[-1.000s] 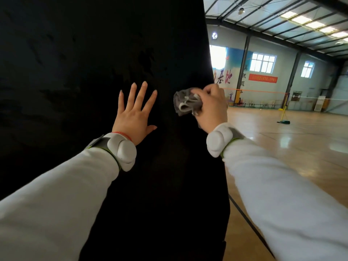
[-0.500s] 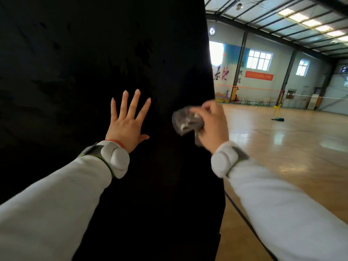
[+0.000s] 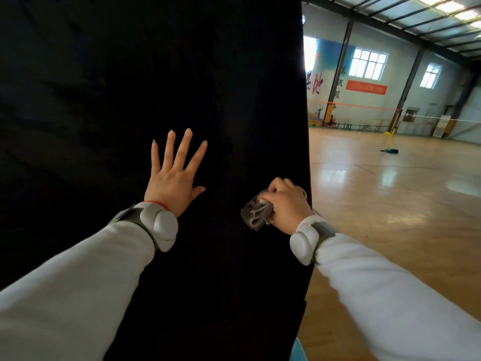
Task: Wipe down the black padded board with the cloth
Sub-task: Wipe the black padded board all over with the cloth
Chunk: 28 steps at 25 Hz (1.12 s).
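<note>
The black padded board (image 3: 161,74) stands upright and fills the left two thirds of the view. My left hand (image 3: 175,175) lies flat against it, fingers spread, holding nothing. My right hand (image 3: 287,205) is closed around a crumpled grey cloth (image 3: 256,213) and presses it on the board close to the board's right edge. Both wrists carry white bands over white sleeves.
To the right of the board opens a sports hall with a shiny wooden floor (image 3: 390,204). A net (image 3: 364,106) stretches across the far side, with a yellow post and base (image 3: 389,145). A dark floor line runs near the board's foot.
My right hand has slid the cloth downward along the board's right side, from above the left hand's level to below it. The left hand has stayed flat on the board.
</note>
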### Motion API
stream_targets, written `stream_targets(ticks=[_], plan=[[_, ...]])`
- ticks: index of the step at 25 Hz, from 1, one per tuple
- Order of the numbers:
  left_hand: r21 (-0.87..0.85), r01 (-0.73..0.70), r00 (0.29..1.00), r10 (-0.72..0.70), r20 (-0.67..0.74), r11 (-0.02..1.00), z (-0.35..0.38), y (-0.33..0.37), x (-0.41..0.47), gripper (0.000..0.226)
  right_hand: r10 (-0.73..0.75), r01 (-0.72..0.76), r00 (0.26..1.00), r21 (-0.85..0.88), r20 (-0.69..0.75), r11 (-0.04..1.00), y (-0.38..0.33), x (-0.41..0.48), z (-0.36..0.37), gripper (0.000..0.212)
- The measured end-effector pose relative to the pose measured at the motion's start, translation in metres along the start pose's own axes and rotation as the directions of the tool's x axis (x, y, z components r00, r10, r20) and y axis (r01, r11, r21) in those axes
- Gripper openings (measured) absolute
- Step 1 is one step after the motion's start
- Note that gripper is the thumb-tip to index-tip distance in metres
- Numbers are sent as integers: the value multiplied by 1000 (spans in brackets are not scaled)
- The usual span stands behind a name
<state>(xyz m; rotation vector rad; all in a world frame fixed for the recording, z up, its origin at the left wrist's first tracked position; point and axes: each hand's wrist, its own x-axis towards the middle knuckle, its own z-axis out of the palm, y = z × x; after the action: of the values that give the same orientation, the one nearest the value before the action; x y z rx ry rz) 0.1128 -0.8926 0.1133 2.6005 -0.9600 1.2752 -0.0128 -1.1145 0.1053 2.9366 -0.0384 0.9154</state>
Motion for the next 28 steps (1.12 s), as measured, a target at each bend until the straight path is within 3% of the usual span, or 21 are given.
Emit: stream_targets(ticks=[2,4,6,11,16,18,20,22,24,28], plan=[[5,1,1000,-1,4,1000,2,0,0,102,26,-12,986,85,-165,996,-2,8,-15,28],[0,-6,1000,6,-5,1000,3,0,0,102,96,-32,897,153,-431,988,-6,30,-38,35],[-7,-5,1000,5,-3,1000,3,0,1,101,157,-86,845,158,-511,984,-13,49,-52,34],[-19,7,999,-7,-44,1000,9,3,-11,97,83,-45,927,111,-366,993,-18,18,1,29],[30,-9,1000,8,17,1000,23,1,-30,106,-16,23,997,89,-78,996,-12,-34,45,22],[31,-9,1000,8,16,999,25,3,-29,107,6,20,981,127,-195,992,-10,-19,26,27],[12,-6,1000,6,6,1000,25,4,-29,107,87,-23,912,163,-401,986,-13,9,-2,30],[-5,3,1000,-3,4,1000,24,2,-30,107,142,-70,859,163,-492,984,-18,24,-10,27],[8,19,1000,-19,-4,1000,24,-1,-30,106,128,-69,874,141,-469,988,-20,20,11,26],[0,6,1000,-6,-24,1000,27,5,-36,101,84,-46,957,141,-276,989,-16,-28,60,26]])
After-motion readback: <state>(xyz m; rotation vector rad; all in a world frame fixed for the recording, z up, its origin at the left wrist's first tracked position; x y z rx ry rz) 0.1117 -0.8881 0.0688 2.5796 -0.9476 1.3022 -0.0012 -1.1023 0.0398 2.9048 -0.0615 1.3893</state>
